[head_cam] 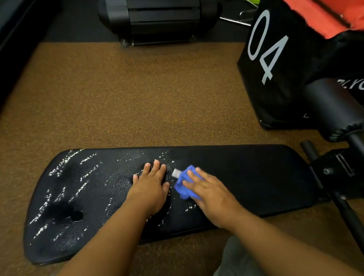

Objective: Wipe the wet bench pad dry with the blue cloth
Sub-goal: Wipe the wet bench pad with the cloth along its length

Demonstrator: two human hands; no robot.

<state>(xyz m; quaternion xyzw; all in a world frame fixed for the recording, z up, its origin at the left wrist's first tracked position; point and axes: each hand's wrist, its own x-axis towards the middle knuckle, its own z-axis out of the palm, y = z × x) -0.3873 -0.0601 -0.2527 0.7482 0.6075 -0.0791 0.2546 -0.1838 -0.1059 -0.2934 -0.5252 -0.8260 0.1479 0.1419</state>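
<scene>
floor: brown speckled rubber gym flooring (127,94); black weight stack housing (161,12) at top, black bag marked "04" (280,60) with an orange panel at upper right.
bench pad: black textured bench pad (248,176) lying across the view, foam roller (335,110) and frame at its right end.
wet zone: droplets (67,163) spread over the left half, thick near the left end, a few more just below the cloth; right half looks matte and dry, judged from lack of glints.
blue cloth: bunched blue cloth (185,186) near pad centre, on the pad surface, white tag poking out at its upper left.
right hand: right hand (209,193) flat on top of the cloth, fingers together, pressing it down rather than pinching it.
left hand: left hand (151,186) palm down on the pad just left of the cloth, fingers slightly spread, holding nothing; appears to brace.
step: mid-wipe, roughly half done, working leftward by the look of the dry side.
how to do well: spread the wad for more contact area; firm even pressure; long overlapping passes toward the left end; lift the bracing hand off wet ground before passing; refold to a dry face once soaked.
watch: dimple and small hole (77,216) at lower left likely to hold water, dab there; rounded left edge easy to miss.
risk: bunched cloth may smear beads instead of lifting them.
</scene>
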